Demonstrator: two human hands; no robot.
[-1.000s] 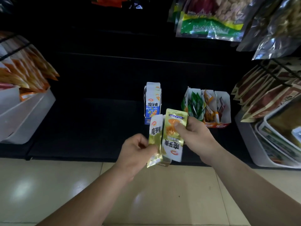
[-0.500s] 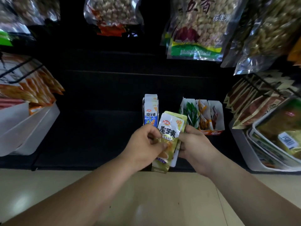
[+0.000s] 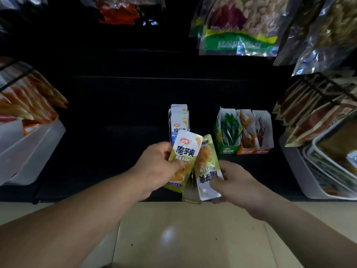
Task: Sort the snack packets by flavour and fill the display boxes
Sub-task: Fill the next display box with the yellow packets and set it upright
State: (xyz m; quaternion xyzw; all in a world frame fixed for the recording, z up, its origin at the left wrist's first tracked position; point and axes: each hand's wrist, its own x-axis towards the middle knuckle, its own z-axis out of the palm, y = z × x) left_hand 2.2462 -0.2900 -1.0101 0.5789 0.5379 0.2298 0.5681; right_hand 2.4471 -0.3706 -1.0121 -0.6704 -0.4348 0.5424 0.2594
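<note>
Yellow upright packet sits in left hand, inverted packet in right hand.

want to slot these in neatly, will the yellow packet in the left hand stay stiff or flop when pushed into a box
Probably floppy: the yellow packet is a thin film pouch that looks slightly curved where the left hand grips it. Likely light, since a grip on one edge holds it up. Its glossy surface may slide against the other packet in the right hand.
</note>
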